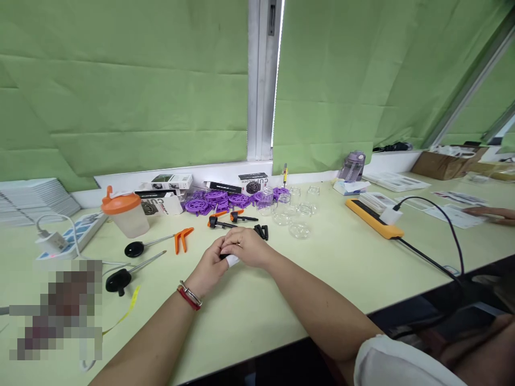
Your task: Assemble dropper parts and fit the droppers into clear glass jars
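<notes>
Over the middle of the table, my left hand and my right hand meet with fingers closed around a small black-and-white item. Only its white end and a dark edge show; the fingers hide the rest, so its kind is unclear. The right fingers lie over the left ones. Just beyond the hands are black parts with orange bits and short black pieces. An orange spring-clamp-like piece lies left of them, near two screwdrivers with round black handles.
Purple plastic rings and clear round pieces lie at the back, beside cup holder boxes. An orange-lidded shaker stands left, near a white power strip. A yellow power strip and another person's hand are right.
</notes>
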`<move>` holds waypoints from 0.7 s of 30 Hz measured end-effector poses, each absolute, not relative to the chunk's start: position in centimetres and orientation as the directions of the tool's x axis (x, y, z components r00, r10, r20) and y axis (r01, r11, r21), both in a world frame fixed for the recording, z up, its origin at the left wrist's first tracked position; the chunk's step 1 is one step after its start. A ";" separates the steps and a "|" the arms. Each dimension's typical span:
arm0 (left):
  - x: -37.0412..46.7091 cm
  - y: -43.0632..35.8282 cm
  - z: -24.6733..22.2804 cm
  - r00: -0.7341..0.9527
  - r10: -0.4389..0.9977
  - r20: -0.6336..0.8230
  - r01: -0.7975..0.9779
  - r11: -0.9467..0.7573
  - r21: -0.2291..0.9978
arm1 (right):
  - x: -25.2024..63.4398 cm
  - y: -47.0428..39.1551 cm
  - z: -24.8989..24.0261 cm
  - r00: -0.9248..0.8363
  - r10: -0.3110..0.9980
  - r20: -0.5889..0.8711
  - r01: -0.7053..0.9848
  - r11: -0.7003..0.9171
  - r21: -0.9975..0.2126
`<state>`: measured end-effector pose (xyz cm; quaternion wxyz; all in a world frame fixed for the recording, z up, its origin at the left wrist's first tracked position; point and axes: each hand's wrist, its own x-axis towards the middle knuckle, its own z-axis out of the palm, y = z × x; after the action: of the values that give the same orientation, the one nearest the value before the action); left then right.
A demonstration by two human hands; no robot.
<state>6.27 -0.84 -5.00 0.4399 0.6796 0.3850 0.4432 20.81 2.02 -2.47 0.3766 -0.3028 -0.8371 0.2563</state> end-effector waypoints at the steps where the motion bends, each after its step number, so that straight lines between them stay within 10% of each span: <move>1: 6.2 -0.8 -5.0 0.297 0.917 0.267 0.129 -0.315 0.940 | 20.9 2.0 -2.4 -0.555 0.668 0.496 0.304 0.717 -0.627; 8: 4.5 0.1 -4.3 -0.001 0.988 0.152 -0.118 -0.151 0.981 | 21.8 1.9 -1.5 -0.268 0.717 0.643 0.462 0.682 -0.567; 14: 4.2 0.2 -3.5 -0.141 0.981 0.133 -0.403 -0.179 0.897 | 20.1 2.0 -4.2 -0.393 0.888 0.240 0.424 0.406 -0.809; 21: 4.3 -0.1 -4.1 0.033 0.987 0.157 -0.151 -0.151 0.977 | 18.7 2.0 -5.6 -0.485 0.870 0.083 0.360 0.285 -0.888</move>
<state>4.31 -0.06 -4.07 0.5064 0.5098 0.4102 0.5616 18.65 2.02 -5.63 0.2949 -0.4128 -0.7454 0.4325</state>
